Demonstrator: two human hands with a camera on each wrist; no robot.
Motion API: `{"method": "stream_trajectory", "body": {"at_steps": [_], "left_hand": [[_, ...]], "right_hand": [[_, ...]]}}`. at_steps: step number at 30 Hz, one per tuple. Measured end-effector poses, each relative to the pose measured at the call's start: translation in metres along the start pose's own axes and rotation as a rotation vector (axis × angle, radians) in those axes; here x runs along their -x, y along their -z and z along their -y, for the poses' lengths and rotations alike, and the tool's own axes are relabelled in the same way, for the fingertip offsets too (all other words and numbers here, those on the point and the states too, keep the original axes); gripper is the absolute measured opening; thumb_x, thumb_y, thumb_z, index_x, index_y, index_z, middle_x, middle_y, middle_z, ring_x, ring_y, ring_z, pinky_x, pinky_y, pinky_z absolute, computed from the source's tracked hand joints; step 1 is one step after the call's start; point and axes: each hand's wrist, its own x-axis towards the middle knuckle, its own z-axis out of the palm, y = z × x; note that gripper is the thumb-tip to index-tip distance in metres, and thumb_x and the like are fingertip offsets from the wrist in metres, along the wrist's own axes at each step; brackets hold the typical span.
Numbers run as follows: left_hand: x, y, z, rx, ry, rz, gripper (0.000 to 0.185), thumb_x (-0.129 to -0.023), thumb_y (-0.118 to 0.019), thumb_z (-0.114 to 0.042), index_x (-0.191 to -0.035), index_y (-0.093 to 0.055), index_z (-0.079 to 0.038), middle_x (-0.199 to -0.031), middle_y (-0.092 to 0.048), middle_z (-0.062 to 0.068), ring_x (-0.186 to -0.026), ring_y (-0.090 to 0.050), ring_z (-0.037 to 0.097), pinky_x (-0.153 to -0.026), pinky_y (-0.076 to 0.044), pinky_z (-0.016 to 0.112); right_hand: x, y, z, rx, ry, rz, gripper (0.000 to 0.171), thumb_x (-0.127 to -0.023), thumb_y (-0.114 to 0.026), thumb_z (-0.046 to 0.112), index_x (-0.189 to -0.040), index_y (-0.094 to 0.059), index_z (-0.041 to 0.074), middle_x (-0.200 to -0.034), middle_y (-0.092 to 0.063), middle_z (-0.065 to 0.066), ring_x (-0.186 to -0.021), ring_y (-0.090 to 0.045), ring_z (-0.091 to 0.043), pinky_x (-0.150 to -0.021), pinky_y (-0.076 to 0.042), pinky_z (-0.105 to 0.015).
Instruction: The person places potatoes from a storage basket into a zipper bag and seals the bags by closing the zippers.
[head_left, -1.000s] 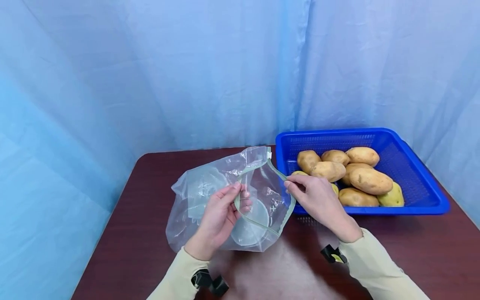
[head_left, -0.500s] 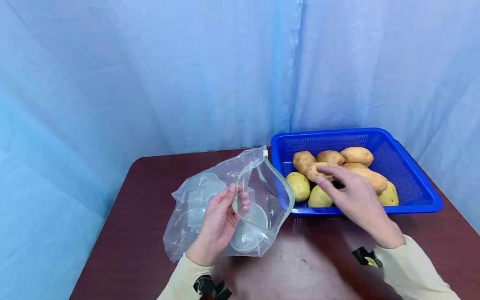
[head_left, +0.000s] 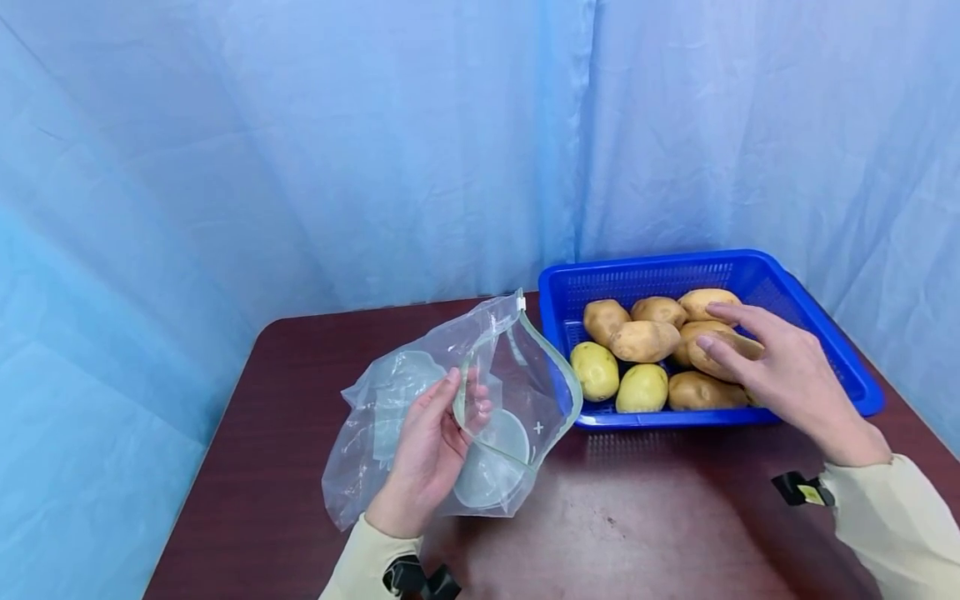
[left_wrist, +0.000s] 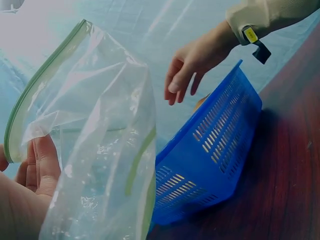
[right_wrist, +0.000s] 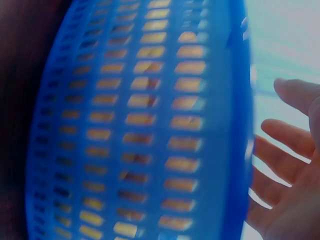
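My left hand (head_left: 431, 450) pinches the near rim of a clear slider zip bag (head_left: 352, 467) between thumb and fingers. The bag's mouth, edged in pale green with a white slider (head_left: 522, 303) at its top, gapes toward the right. Over the right part of a blue plastic basket (head_left: 558, 287), my right hand (head_left: 802, 375) hovers with fingers spread and nothing in them. Below it, partly covered, lies a long potato (head_left: 716, 354). The left wrist view shows the right hand (left_wrist: 200, 62) above the basket rim. From the right wrist, fingers (right_wrist: 287, 142) appear beyond the slotted basket wall (right_wrist: 215, 125).
Several potatoes (head_left: 645, 341) share the basket with yellow-green round fruits (head_left: 595, 372) at its near left. Basket and bag are side by side on a dark red-brown table (head_left: 255, 467). Pale blue curtains (head_left: 420, 150) hang behind the table.
My right hand has let go of the bag's rim and moved right, across the basket. My left hand still holds the bag, which has shifted slightly left in view.
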Motion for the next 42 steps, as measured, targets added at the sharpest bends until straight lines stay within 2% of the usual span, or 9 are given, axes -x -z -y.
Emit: {"method": "stream_trajectory", "body": {"at_steps": [2, 4, 8, 12, 20, 26, 31, 36, 42], "left_hand": [[0.001, 0.001, -0.001, 0.004, -0.004, -0.004, 0.022, -0.110, -0.053, -0.021, -0.110, -0.071, -0.008, -0.090, -0.073, 0.002, -0.075, -0.069, 0.011, -0.073, -0.061, 0.019], [0.002, 0.002, -0.003, 0.009, -0.010, -0.006, 0.022, -0.110, -0.053, -0.021, -0.110, -0.071, -0.008, -0.090, -0.072, 0.002, -0.076, -0.069, 0.010, -0.073, -0.060, 0.019], [0.005, 0.003, -0.005, 0.021, -0.014, 0.002, 0.021, -0.109, -0.054, -0.022, -0.112, -0.070, -0.008, -0.090, -0.072, 0.002, -0.077, -0.068, 0.010, -0.075, -0.061, 0.018], [0.007, 0.003, -0.007, 0.029, -0.019, -0.005, 0.019, -0.109, -0.056, -0.022, -0.113, -0.069, -0.009, -0.090, -0.071, 0.002, -0.078, -0.068, 0.009, -0.076, -0.061, 0.019], [0.008, 0.003, -0.009, 0.051, -0.020, -0.031, 0.019, -0.108, -0.058, -0.022, -0.115, -0.070, -0.010, -0.094, -0.069, 0.001, -0.080, -0.067, 0.006, -0.075, -0.060, 0.018], [0.005, 0.000, -0.008, 0.062, -0.024, -0.018, 0.017, -0.108, -0.058, -0.020, -0.113, -0.071, -0.009, -0.094, -0.069, 0.000, -0.079, -0.066, 0.006, -0.075, -0.060, 0.018], [0.003, -0.004, -0.006, 0.071, -0.017, -0.007, 0.017, -0.108, -0.057, -0.019, -0.112, -0.070, -0.010, -0.095, -0.070, 0.001, -0.078, -0.066, 0.006, -0.074, -0.060, 0.017], [0.002, -0.006, -0.005, 0.072, -0.021, -0.011, 0.017, -0.108, -0.057, -0.019, -0.110, -0.071, -0.009, -0.093, -0.069, 0.000, -0.077, -0.065, 0.006, -0.072, -0.059, 0.016], [0.003, -0.007, -0.004, 0.074, -0.026, -0.017, 0.017, -0.108, -0.058, -0.020, -0.110, -0.071, -0.009, -0.093, -0.068, 0.000, -0.076, -0.064, 0.006, -0.071, -0.059, 0.015]], "right_hand": [[-0.001, 0.001, -0.006, -0.001, -0.021, 0.043, 0.050, -0.095, -0.078, 0.026, -0.139, -0.064, 0.009, -0.139, -0.062, -0.020, -0.128, -0.055, -0.043, -0.099, -0.043, -0.037], [-0.003, 0.002, -0.012, -0.010, -0.042, 0.092, 0.053, -0.095, -0.078, 0.029, -0.141, -0.061, 0.009, -0.141, -0.059, -0.021, -0.130, -0.052, -0.045, -0.104, -0.043, -0.049], [-0.008, 0.004, -0.021, -0.025, -0.079, 0.196, 0.061, -0.094, -0.078, 0.033, -0.145, -0.057, 0.008, -0.146, -0.054, -0.026, -0.134, -0.046, -0.049, -0.102, -0.039, -0.070], [-0.012, 0.004, -0.029, -0.023, -0.097, 0.275, 0.068, -0.094, -0.078, 0.036, -0.148, -0.052, 0.005, -0.147, -0.049, -0.031, -0.134, -0.043, -0.054, -0.100, -0.038, -0.074], [-0.017, 0.000, -0.042, 0.003, -0.092, 0.340, 0.072, -0.093, -0.079, 0.040, -0.147, -0.052, 0.002, -0.145, -0.050, -0.032, -0.132, -0.043, -0.054, -0.099, -0.038, -0.072], [-0.017, -0.002, -0.049, 0.059, -0.076, 0.382, 0.077, -0.091, -0.080, 0.041, -0.146, -0.051, -0.003, -0.143, -0.051, -0.033, -0.129, -0.046, -0.055, -0.097, -0.041, -0.071], [-0.014, 0.000, -0.055, 0.101, -0.037, 0.376, 0.071, -0.091, -0.082, 0.034, -0.143, -0.053, -0.003, -0.136, -0.056, -0.033, -0.121, -0.053, -0.053, -0.091, -0.046, -0.069], [-0.012, 0.003, -0.050, 0.111, -0.016, 0.287, 0.066, -0.090, -0.083, 0.030, -0.139, -0.056, -0.005, -0.126, -0.062, -0.034, -0.108, -0.060, -0.048, -0.081, -0.050, -0.061], [-0.011, 0.010, -0.023, 0.049, -0.124, 0.221, 0.076, -0.092, -0.080, 0.039, -0.150, -0.049, -0.001, -0.131, -0.058, -0.035, -0.100, -0.060, -0.045, -0.062, -0.048, -0.034]]}}
